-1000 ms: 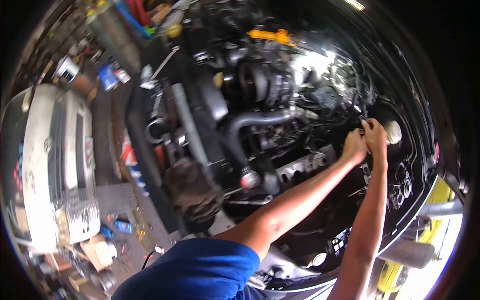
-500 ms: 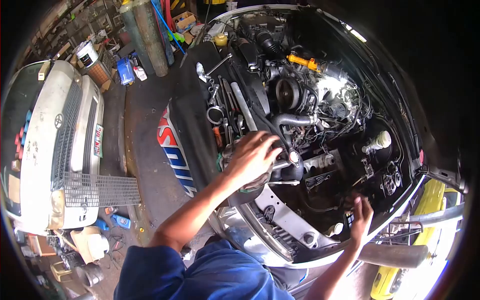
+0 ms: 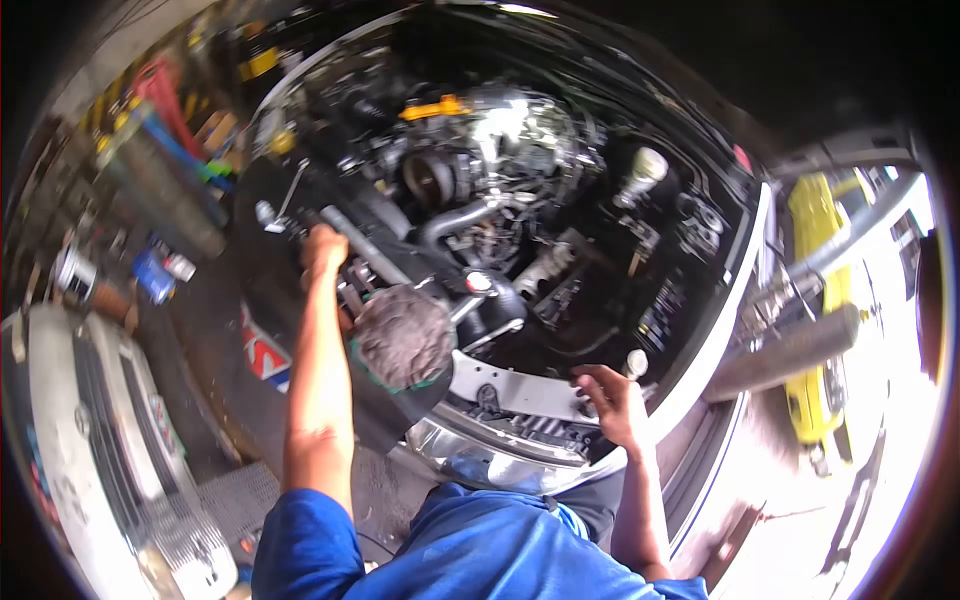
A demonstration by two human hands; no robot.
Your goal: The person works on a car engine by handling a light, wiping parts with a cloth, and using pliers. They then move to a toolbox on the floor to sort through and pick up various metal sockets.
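Note:
My left hand [image 3: 325, 250] reaches in among the hand tools laid on the black fender cover [image 3: 263, 290], next to a long metal bar [image 3: 362, 243]. Its fingers point down and are blurred, so I cannot tell what they grip. A bunched grey rag [image 3: 403, 335] with a green edge lies close to that wrist. My right hand [image 3: 615, 402] hangs over the front of the engine bay with fingers apart and nothing in them. Near its fingertips is a small white cap [image 3: 635, 363].
The engine [image 3: 490, 165] with its pulley and a curved hose [image 3: 455, 222] fills the bay. A white vehicle [image 3: 85, 440] stands at left. Gas cylinders [image 3: 165, 185] are behind it. A yellow object [image 3: 815, 300] and a grey cylinder [image 3: 790, 355] are at right.
My left hand has moved off the rag to the tools farther up the cover. My right hand has come back toward the front panel. The view has turned, shifting the engine bay left.

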